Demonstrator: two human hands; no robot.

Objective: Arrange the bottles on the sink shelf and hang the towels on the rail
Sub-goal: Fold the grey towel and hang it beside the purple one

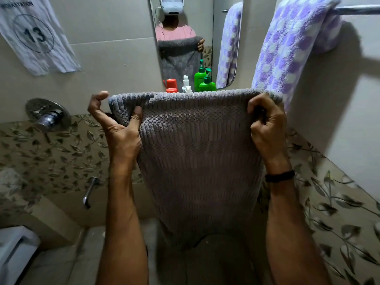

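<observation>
Head view shows a person holding a grey towel (197, 157) stretched out by its top edge, in front of the mirror (181, 38) and above the floor. The left hand (121, 130) pinches the left corner between thumb and curled fingers, with the index finger lifted clear; the right hand (265, 128) is closed in a loose fist on the right corner. The towel hangs flat and full length between them. A purple towel (287, 52) already lies over the rail (357, 8) at upper right, and free bar shows beyond it. Bottles, among them a green bottle (206, 84), stand behind the grey towel's top edge; the shelf itself is hidden. The step in hand appears to be hanging the grey towel. To do it well, the person would likely keep the top edge taut and level, carry it up and right, clear of the bottles, and lay about half over the bare bar beside the purple towel without dragging that one askew.
</observation>
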